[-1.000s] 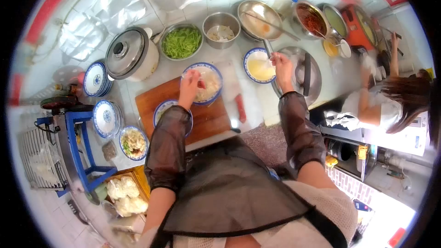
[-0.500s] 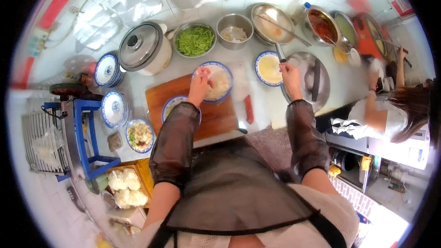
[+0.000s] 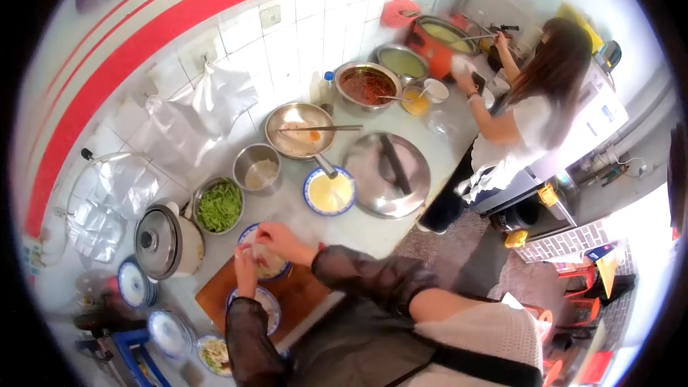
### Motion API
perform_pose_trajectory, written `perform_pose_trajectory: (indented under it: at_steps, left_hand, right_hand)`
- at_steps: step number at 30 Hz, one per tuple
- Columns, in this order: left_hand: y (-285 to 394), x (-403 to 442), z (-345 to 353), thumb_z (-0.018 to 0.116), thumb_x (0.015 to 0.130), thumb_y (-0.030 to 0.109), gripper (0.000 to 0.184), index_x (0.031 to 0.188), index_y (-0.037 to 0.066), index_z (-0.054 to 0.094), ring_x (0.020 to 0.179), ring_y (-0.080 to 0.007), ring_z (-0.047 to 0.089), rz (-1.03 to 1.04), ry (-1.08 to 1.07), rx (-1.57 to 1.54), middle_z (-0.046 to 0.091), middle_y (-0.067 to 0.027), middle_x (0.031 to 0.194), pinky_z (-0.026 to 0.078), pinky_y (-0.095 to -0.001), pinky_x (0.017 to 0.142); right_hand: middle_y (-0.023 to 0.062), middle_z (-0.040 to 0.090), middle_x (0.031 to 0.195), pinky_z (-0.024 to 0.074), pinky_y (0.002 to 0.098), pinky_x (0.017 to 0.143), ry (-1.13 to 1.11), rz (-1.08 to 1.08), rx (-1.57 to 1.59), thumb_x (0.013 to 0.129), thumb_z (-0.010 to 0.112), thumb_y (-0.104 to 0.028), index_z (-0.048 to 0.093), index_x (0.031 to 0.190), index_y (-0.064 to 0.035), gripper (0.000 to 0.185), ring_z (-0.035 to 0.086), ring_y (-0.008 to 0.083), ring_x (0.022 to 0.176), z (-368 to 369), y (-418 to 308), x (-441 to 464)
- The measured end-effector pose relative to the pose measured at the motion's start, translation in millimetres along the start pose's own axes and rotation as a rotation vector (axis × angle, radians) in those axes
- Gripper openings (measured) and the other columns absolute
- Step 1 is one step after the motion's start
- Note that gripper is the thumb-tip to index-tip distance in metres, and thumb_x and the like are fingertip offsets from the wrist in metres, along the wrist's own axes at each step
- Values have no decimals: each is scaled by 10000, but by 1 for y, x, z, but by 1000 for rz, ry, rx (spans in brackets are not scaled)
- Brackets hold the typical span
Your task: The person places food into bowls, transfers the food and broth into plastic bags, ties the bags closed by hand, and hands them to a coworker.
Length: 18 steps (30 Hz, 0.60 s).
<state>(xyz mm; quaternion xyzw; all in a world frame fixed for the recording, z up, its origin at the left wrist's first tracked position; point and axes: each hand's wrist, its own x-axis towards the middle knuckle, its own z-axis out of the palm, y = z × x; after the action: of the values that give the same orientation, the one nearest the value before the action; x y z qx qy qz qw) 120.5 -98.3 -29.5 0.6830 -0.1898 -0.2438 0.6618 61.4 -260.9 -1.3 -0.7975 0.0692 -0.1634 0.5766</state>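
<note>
My left hand (image 3: 246, 274) and my right hand (image 3: 282, 239) are close together over a blue-rimmed bowl (image 3: 274, 270) with pale food in it. The fingers of both hands are pinched. Small reddish pieces show near the fingertips, but whether either hand holds them is unclear. A second blue-rimmed bowl (image 3: 271, 309) stands nearer to me, beside my left forearm, partly hidden. Both bowls are on a brown wooden board (image 3: 215, 294). Right of my right hand is a bowl of yellow liquid (image 3: 331, 192), with a pan handle reaching over its edge.
Along the wall are a lidded pot (image 3: 159, 244), shredded greens (image 3: 219, 206), a steel pot (image 3: 256, 170), a frying pan with chopsticks (image 3: 297, 127) and red sauce (image 3: 367, 86). A large metal lid (image 3: 412, 154) lies rightward. Another person (image 3: 523, 107) works at the far right.
My view has turned to the right. My right hand has moved from beside the yellow-liquid bowl to the bowl where my left hand is. The other person is more fully in view.
</note>
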Motion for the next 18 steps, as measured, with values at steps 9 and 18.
perform_pose_trajectory:
  at_steps: [9, 18]
  left_hand:
    - [11, 4, -8, 486, 895, 130, 174, 1025, 14, 488, 682, -156, 579, -139, -66, -155, 591, -74, 788, 471, -278, 632]
    - [22, 3, -19, 561, 793, -9, 54, 818, 38, 571, 734, -159, 570, -187, -126, 131, 596, -47, 780, 458, -287, 704]
  right_hand:
    - [147, 507, 831, 413, 403, 673, -181, 52, 9, 783, 634, -156, 538, 881, -29, 187, 502, 340, 777, 17, 1, -4]
    - [128, 561, 750, 435, 373, 656, 42, -103, 27, 801, 619, -138, 547, 832, -23, 140, 551, 264, 710, 19, 17, 1]
